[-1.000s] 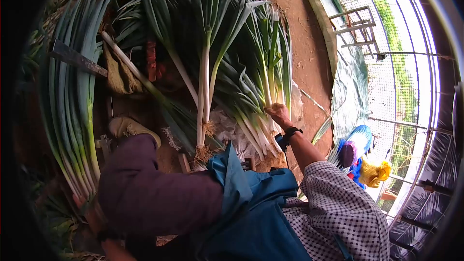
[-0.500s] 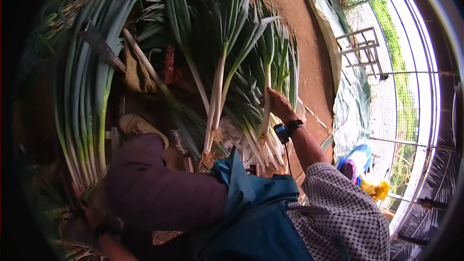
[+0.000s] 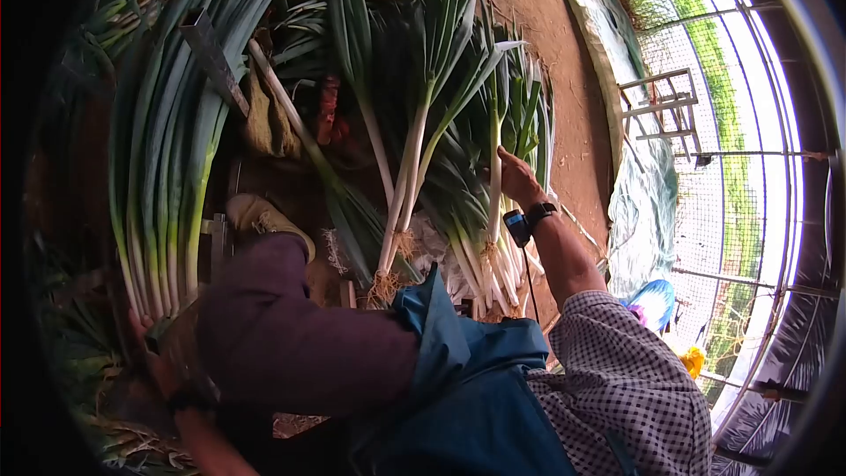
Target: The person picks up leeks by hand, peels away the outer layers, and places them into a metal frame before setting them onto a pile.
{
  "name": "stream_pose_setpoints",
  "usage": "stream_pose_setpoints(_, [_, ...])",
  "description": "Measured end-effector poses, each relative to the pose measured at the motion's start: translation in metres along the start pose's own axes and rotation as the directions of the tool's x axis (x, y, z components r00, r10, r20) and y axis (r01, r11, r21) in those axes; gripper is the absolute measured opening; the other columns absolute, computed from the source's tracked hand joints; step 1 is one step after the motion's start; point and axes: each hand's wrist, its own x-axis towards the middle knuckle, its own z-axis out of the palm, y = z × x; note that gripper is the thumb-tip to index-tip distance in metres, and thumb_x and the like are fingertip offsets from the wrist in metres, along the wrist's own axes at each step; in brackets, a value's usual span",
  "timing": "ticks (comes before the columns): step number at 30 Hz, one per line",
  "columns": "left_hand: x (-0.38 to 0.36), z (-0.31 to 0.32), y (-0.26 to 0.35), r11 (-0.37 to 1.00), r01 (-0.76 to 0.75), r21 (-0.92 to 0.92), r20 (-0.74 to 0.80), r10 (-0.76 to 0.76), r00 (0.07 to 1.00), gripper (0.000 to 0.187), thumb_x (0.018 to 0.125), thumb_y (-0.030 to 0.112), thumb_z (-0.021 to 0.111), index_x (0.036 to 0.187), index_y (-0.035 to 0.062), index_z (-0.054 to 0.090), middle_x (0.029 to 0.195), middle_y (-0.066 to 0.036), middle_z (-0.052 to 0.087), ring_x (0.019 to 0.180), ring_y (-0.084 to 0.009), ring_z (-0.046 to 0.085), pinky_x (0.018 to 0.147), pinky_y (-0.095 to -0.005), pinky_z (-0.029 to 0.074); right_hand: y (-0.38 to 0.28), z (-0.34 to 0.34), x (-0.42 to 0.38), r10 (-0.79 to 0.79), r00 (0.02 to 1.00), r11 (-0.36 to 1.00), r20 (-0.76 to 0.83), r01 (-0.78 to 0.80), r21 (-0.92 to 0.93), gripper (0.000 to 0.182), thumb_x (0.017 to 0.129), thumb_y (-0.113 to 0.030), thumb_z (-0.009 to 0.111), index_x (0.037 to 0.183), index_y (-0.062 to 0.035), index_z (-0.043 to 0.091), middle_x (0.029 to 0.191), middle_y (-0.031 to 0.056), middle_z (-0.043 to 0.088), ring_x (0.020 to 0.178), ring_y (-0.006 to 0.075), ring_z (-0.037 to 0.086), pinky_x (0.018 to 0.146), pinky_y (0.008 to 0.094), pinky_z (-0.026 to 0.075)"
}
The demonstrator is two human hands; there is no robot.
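Note:
On the right, my right hand (image 3: 522,182) is closed around the pale shank of a leek (image 3: 494,157), which stands roughly upright with its roots downward. Just below and beside it, several more leeks (image 3: 502,275) lie bunched, white ends toward me. Left of that hand, a few leeks (image 3: 411,159) lean together with tangled roots near my apron. At the lower left, my left hand (image 3: 159,361) is in shadow at the white ends of a large row of leeks (image 3: 167,211); its fingers are mostly hidden.
A flat metal bar (image 3: 214,64) stands across the left leeks, beside a yellowish cloth (image 3: 262,119). My shoe (image 3: 264,216) rests between the two groups. One loose leek (image 3: 295,119) lies diagonally. A metal frame (image 3: 661,110) stands by the mesh wall at right.
The view has shifted slightly, so most things appear a little farther right. My right hand keeps its hold on the leek, and my left hand stays by the left row.

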Motion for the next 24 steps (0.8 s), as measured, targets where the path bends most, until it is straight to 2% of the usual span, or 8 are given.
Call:
stream_pose_setpoints(2, [0.001,-0.002,0.002,1.0,-0.011,-0.026,0.007,0.011,1.0,0.051,0.104,0.013,0.046,0.152,0.0085,0.031,0.152,-0.018,0.039,0.136,-0.0275,0.043,0.111,-0.0367,0.035,-0.006,0.01,0.004,-0.439,0.85,0.589,0.29,0.516,-0.622,0.036,0.098,-0.032,0.062,0.111,0.001,0.062,0.09,0.0165,0.069,0.075,0.026,0.068,0.071,0.0394,0.058])
stream_pose_setpoints(5, [0.0,-0.01,0.006,0.996,-0.052,-0.078,0.03,0.055,0.998,0.051,0.104,0.013,0.046,0.153,0.0086,0.03,0.153,-0.017,0.038,0.137,-0.0266,0.042,0.111,-0.036,0.035,-0.032,0.042,-0.023,-0.051,0.991,0.999,0.12,0.048,0.022,0.03,0.097,-0.023,0.062,0.111,0.0034,0.062,0.091,0.0165,0.069,0.076,0.027,0.068,0.069,0.0387,0.058])
stream_pose_setpoints(11, [-0.023,-0.034,0.063,0.911,-0.22,-0.349,0.132,0.28,0.951,0.051,0.105,0.012,0.046,0.153,0.0088,0.029,0.154,-0.016,0.037,0.138,-0.0247,0.041,0.112,-0.0347,0.034,-0.056,0.087,-0.045,-0.434,0.898,0.879,0.078,0.441,-0.184,0.054,0.096,-0.017,0.06,0.145,-0.0033,0.042,0.087,0.0162,0.07,0.063,0.0212,0.066,0.058,0.0337,0.057])
stream_pose_setpoints(16, [0.027,0.044,0.007,0.988,-0.12,-0.1,-0.007,0.12,0.993,0.057,0.093,0.008,0.055,0.147,0.0017,0.037,0.141,-0.023,0.049,0.13,-0.0332,0.049,0.11,-0.0403,0.039,-0.136,0.124,-0.053,-0.418,0.874,0.889,0.246,0.45,-0.086,0.045,0.1,-0.024,0.053,0.14,-0.0041,0.047,0.105,0.0189,0.068,0.083,0.0258,0.068,0.073,0.0417,0.057])
stream_pose_setpoints(20, [0.001,0.023,0.064,0.982,-0.026,0.186,-0.182,0.061,0.981,0.052,0.085,0.01,0.06,0.135,0.0046,0.05,0.127,-0.026,0.058,0.12,-0.0395,0.056,0.102,-0.0481,0.044,-0.203,0.164,-0.088,-0.755,0.536,0.395,0.377,0.831,-0.39,0.037,0.1,-0.026,0.059,0.13,-0.0043,0.061,0.088,0.0026,0.065,0.072,0.0108,0.06,0.063,0.0265,0.05])
stream_pose_setpoints(21, [-0.003,0.007,0.094,0.97,0.043,0.239,-0.182,0.001,0.983,0.047,0.085,0.013,0.061,0.13,0.0064,0.051,0.124,-0.024,0.059,0.118,-0.038,0.057,0.099,-0.05,0.045,-0.263,0.108,-0.02,-0.642,0.595,0.343,0.483,0.787,-0.513,0.041,0.1,-0.019,0.057,0.137,-0.0014,0.053,0.096,0.0058,0.068,0.071,0.0165,0.065,0.065,0.0261,0.056])
stream_pose_setpoints(22, [-0.005,-0.004,0.119,0.95,0.11,0.291,-0.181,-0.059,0.982,0.042,0.085,0.017,0.061,0.126,0.0082,0.053,0.121,-0.023,0.06,0.116,-0.0365,0.058,0.097,-0.0518,0.045,-0.259,0.149,-0.044,-0.751,0.497,-0.056,0.435,0.608,-0.792,0.035,0.098,-0.021,0.062,0.129,-0.0043,0.062,0.095,0.0047,0.068,0.069,0.0161,0.063,0.063,0.0288,0.053])
stream_pose_setpoints(24, [-0.009,-0.007,0.129,0.954,0.164,0.251,-0.21,-0.112,0.971,0.042,0.089,0.018,0.058,0.13,0.0087,0.051,0.126,-0.022,0.054,0.119,-0.04,0.052,0.098,-0.0547,0.041,-0.278,0.188,-0.055,-0.617,0.321,-0.528,0.719,0.508,-0.68,0.028,0.096,-0.021,0.064,0.118,-0.0033,0.066,0.099,0.0081,0.066,0.088,0.0151,0.061,0.079,0.0326,0.051])
